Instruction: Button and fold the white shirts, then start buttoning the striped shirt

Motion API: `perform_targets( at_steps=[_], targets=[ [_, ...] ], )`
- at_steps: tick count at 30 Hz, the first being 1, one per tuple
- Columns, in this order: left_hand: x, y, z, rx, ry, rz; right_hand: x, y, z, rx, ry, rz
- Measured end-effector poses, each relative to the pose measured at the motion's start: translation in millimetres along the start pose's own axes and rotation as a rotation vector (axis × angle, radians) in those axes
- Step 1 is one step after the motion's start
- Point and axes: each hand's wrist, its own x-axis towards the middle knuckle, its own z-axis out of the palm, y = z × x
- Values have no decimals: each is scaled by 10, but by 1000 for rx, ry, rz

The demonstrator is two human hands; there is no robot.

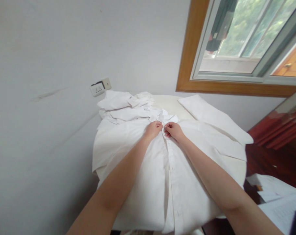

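A white button-up shirt (148, 182) lies spread over a round cream table (166, 101), its collar toward the wall and its front placket running down toward me. Near the collar my left hand (154, 129) pinches the left front edge. Close beside it on the right, my right hand (173, 130) has its fingers closed on the other front edge. Whether a button sits between the fingertips is too small to make out. Below the hands the two front edges lie apart, with a narrow gap and buttonholes showing along the placket. The right sleeve (211, 114) stretches out flat.
More crumpled white cloth (123, 104) is heaped at the table's back left, under a wall socket (97, 88). A wood-framed window (236, 88) is at the back right. Papers (280, 199) lie at lower right, and a red curtain (280, 124) hangs beyond the table.
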Motion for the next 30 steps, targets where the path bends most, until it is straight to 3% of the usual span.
perform_targets(
  at_steps=[9, 15, 20, 30],
  targets=[
    [-53, 10, 6, 62, 55, 37, -94, 29, -9, -152, 68, -261],
    [-119, 74, -16, 274, 35, 109, -40, 49, -89, -224, 39, -287],
    [-151, 110, -13, 381, 18, 137, 8, 35, -112, -131, -31, -205],
    [-127, 82, 10, 297, 24, 142, 80, -93, -136, 185, -151, 73]
  ],
)
